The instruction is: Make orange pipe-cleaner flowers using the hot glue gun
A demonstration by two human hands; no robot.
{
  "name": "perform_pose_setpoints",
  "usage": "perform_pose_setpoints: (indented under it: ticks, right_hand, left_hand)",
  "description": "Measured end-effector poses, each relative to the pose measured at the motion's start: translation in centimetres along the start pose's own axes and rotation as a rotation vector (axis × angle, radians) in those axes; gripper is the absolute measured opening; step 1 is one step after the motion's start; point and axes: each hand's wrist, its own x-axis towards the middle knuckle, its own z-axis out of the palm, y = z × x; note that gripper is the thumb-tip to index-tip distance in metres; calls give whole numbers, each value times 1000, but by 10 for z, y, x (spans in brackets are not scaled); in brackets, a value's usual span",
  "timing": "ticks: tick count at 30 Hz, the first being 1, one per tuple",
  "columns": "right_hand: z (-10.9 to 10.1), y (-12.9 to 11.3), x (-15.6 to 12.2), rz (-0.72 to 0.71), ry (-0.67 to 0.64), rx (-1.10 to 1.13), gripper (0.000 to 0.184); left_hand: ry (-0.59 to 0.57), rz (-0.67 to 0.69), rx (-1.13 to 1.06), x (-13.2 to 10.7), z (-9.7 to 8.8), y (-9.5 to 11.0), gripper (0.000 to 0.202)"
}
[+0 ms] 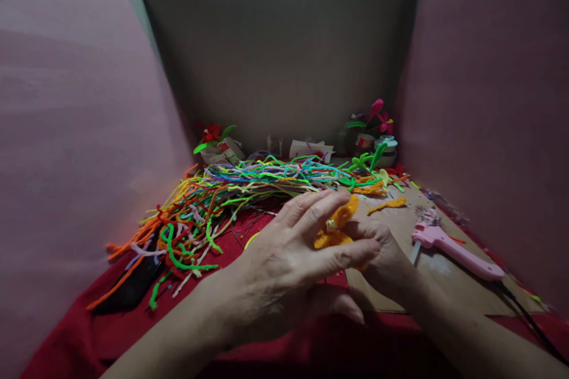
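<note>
An orange fuzzy pipe-cleaner flower [334, 238] with a small pale bead-like centre sits between my two hands. My right hand [384, 254] is behind it with fingers curled, gripping it from the right side; its fingertips are partly covered. Across the front reaches my left hand [284, 254], back towards me. Its fingers are spread around the petals, with the upper fingertips at the top petal and the thumb apart below. A loose orange petal piece [387, 206] lies just beyond my right hand on the cardboard [448, 284].
A pink glue gun [462, 254] lies on the cardboard at right, its cord running off. Many coloured pipe cleaners [267, 174] are heaped at left and centre on the red cloth [253, 222]. Potted craft flowers [377, 118] stand at the back. Pale panels [484, 100] enclose the sides.
</note>
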Motion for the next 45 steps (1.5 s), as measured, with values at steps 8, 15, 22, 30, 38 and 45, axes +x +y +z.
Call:
perform_pose_setpoints:
  ticks: [8,15,22,30,38,45]
  right_hand:
    - [-4,2,6,-7,52,-14,19]
    - [-4,4,8,-10,56,-16,20]
    - [-6,7,10,41,106,-10,12]
    - [-10,13,22,107,297,191,13]
    - [0,17,23,174,375,226,18]
    - [-2,22,23,148,462,144,14]
  left_hand:
    - [122,3,56,-7,-3,-7,51]
    - [207,-46,-7,-7,0,-8,49]
    - [257,-70,-27,-7,1,-13,36]
    - [385,-659,-441,-5,28,-11,23]
    - [190,-656,-34,14,79,-10,16]
    - [250,-572,23,16,88,-22,19]
